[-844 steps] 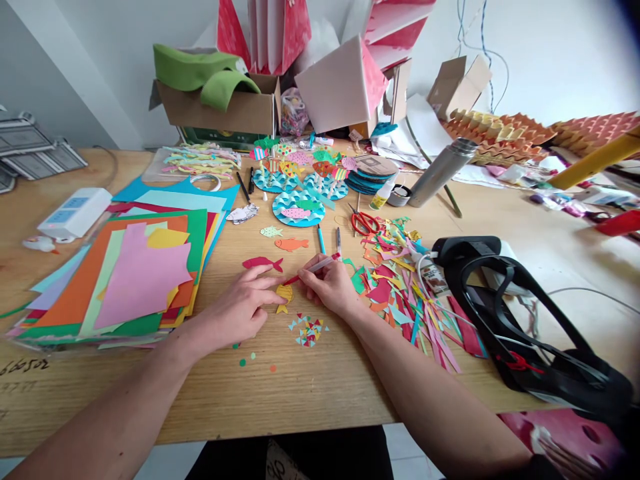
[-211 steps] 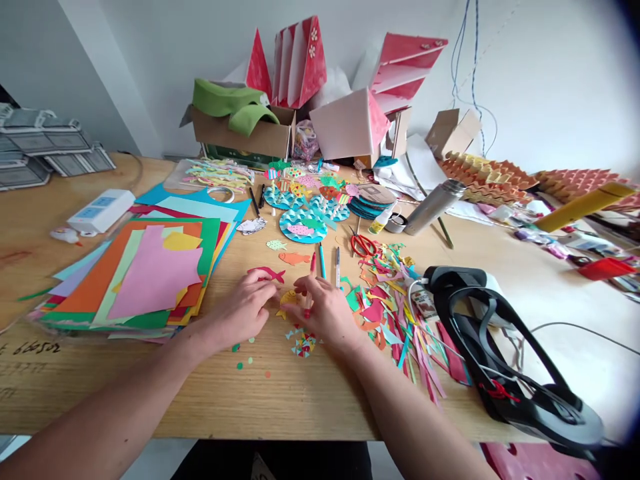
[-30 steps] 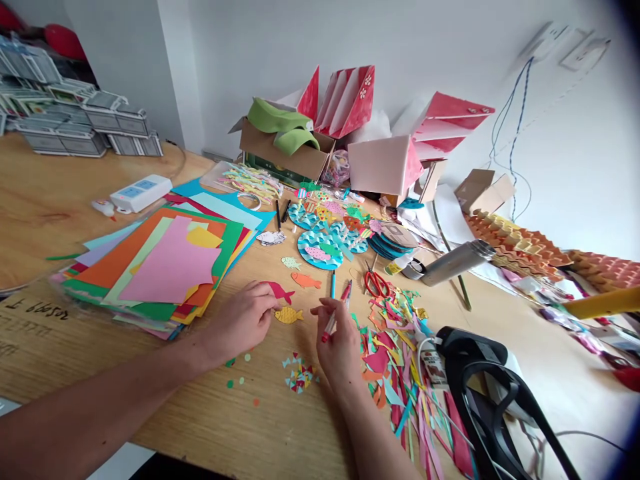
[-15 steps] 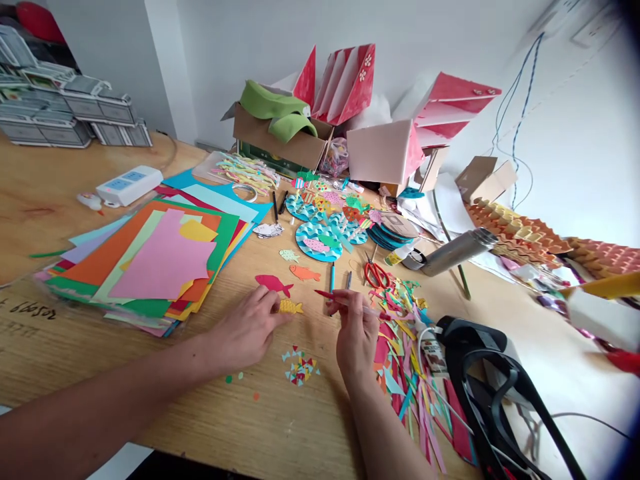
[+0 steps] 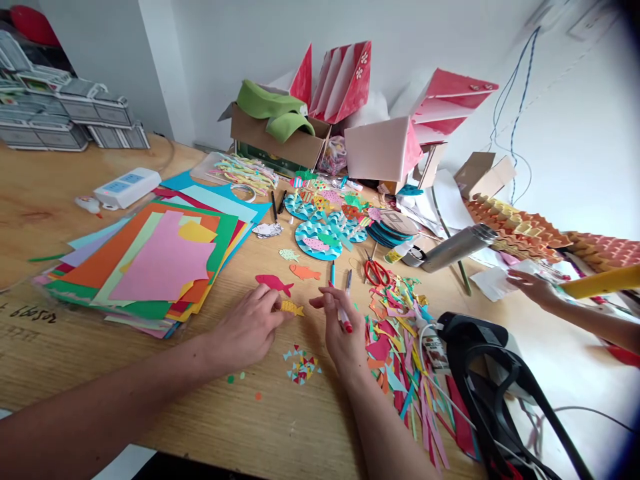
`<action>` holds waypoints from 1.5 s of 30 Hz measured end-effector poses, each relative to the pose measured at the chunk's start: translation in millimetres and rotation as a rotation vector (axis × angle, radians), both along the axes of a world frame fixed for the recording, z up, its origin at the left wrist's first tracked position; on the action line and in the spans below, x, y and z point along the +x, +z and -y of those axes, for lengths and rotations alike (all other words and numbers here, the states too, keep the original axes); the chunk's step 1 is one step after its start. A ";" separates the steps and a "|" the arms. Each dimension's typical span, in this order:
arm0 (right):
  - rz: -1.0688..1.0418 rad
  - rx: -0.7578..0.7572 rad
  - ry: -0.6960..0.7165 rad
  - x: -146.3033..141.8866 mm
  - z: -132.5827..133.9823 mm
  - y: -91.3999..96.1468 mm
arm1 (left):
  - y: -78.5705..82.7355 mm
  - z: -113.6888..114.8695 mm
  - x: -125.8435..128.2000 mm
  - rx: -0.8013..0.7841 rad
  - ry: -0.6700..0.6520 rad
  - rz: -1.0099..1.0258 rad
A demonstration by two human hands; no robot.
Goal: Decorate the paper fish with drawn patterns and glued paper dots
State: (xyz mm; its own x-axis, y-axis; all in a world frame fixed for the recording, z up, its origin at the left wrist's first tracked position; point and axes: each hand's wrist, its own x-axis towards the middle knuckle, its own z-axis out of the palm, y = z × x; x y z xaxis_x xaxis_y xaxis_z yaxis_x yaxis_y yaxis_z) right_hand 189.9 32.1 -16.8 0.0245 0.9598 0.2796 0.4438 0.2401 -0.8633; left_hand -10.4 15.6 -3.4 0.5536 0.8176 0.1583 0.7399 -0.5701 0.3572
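A small yellow paper fish (image 5: 293,308) with dark scale marks lies on the wooden table. My left hand (image 5: 253,328) rests on its left end, fingers bent and closed together, hiding part of it. In my right hand (image 5: 345,337) is a slim pen with a red end (image 5: 345,323), the red end towards me; its other end is hidden by the fingers. Just beyond my left fingers lies a crimson paper fish (image 5: 274,285). Farther back are an orange paper fish (image 5: 305,272) and a pale green spotted one (image 5: 289,255). Small paper triangles (image 5: 301,365) lie in front.
Stacked coloured paper (image 5: 160,260) is at left. Red scissors (image 5: 376,272), paper scraps (image 5: 395,353) and a black headset-like object (image 5: 475,360) are at right. Beyond stands a steel flask (image 5: 460,249), lying tilted. Another person's hand (image 5: 535,287) reaches in at far right, by white paper.
My right hand has turned the pen, so its red end points towards me instead of left. My left hand stays on the yellow fish. Another person's hand has come into view at right.
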 end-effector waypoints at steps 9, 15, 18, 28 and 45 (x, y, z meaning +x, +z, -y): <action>0.391 0.142 0.099 2.0 -0.7 -4.1 | -0.4 -5.1 -2.3 0.087 0.088 -0.016; 0.280 0.078 0.071 0.0 1.1 -3.6 | -1.4 -2.9 -1.3 0.084 0.051 0.010; 0.090 0.018 0.009 -1.5 1.6 -2.1 | -2.4 -0.7 0.9 0.088 0.001 0.010; -0.339 -0.030 -0.068 0.4 -3.7 0.4 | 0.7 3.4 4.1 0.082 -0.052 -0.080; -0.337 -0.244 0.032 -9.6 -2.0 -4.0 | -4.3 4.7 3.5 0.080 -0.038 -0.090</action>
